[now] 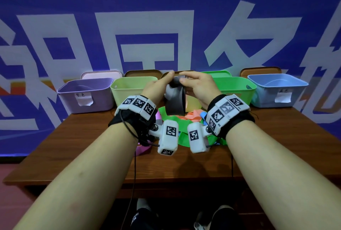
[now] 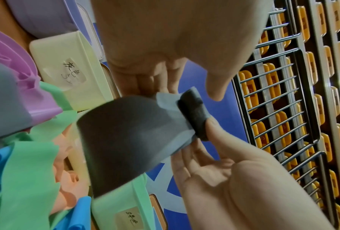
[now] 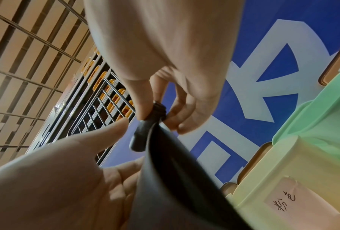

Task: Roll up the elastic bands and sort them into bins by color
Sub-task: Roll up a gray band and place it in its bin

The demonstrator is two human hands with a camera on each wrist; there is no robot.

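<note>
Hands raised above the table (image 1: 96, 143): left hand (image 1: 156, 86) and right hand (image 1: 198, 86) both pinch the rolled top of a grey elastic band (image 1: 174, 103), its loose tail hanging free so it can wind up before binning, apparently.

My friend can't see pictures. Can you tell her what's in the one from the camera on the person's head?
Two hands, the left hand and the right hand, hold up a grey elastic band and roll its top end. Below it, colored bands lie piled on a wooden table. Behind stand purple, yellow, green and blue bins.
</note>
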